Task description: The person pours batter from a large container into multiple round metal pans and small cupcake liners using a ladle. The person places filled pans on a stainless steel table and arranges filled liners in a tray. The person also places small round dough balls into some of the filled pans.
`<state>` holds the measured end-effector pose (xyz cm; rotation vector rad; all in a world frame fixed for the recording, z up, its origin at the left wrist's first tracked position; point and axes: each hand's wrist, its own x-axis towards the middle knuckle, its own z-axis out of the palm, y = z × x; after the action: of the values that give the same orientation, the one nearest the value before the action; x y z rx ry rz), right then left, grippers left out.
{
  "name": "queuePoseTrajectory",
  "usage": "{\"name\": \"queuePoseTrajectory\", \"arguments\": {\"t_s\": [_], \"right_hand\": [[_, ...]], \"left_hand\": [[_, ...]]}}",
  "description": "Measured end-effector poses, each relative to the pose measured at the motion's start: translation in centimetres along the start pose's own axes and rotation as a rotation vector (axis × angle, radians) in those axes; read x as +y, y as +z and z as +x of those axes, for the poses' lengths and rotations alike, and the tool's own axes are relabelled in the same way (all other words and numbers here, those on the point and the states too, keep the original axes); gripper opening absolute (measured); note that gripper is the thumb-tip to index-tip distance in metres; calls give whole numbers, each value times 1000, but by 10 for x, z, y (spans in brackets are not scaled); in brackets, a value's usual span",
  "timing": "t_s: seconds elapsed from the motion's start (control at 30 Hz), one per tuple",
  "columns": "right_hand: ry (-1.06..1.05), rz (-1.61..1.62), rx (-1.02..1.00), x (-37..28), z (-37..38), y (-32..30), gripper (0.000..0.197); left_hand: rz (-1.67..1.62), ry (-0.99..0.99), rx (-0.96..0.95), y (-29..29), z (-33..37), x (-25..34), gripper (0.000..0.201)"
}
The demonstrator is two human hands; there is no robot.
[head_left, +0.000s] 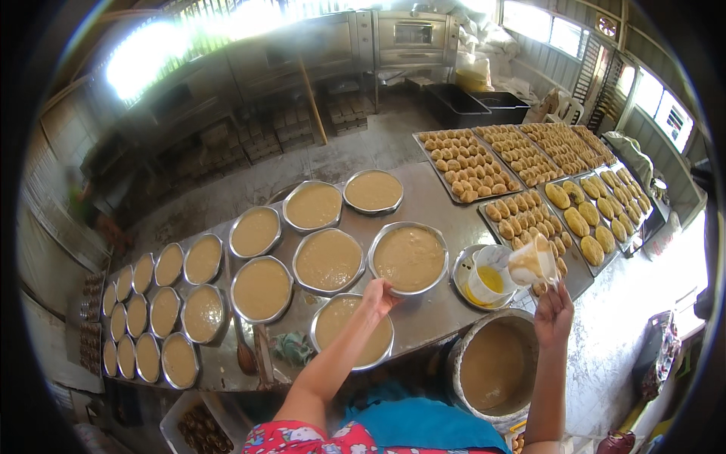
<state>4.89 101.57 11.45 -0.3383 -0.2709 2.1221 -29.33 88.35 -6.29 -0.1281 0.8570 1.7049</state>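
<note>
My left hand point(380, 296) grips the near rim of a round metal pan point(412, 261) filled with tan batter, which rests on the metal table. My right hand point(554, 312) is closed on the handle of a batter-smeared plastic measuring cup point(532, 262), held tilted to the right of that pan. Beneath and beside the cup, a white bowl with yellow liquid point(490, 280) sits in a metal pan point(463, 266). Below my right hand stands a large pot of batter point(495, 367). Another filled pan point(354, 325) lies partly behind my left forearm.
Several batter-filled pans point(261, 289) cover the table's left side. Trays of baked rolls point(465, 166) and flatter yellowish breads point(594, 219) occupy the right. A wooden paddle point(246, 356) and crumpled cloth point(293, 348) lie near the front edge. Ovens point(302, 49) line the back wall.
</note>
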Motion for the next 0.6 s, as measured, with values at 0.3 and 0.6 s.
{"name": "queuePoseTrajectory", "arguments": {"t_s": [0.3,0.6], "right_hand": [[-152,-66,154,-15,-38,-36,23],[-192,5,220,-17,-61,-51,24]], "left_hand": [[-116,47,73,11,62,14,54],[455,507,680,28,42,-7,76]]}}
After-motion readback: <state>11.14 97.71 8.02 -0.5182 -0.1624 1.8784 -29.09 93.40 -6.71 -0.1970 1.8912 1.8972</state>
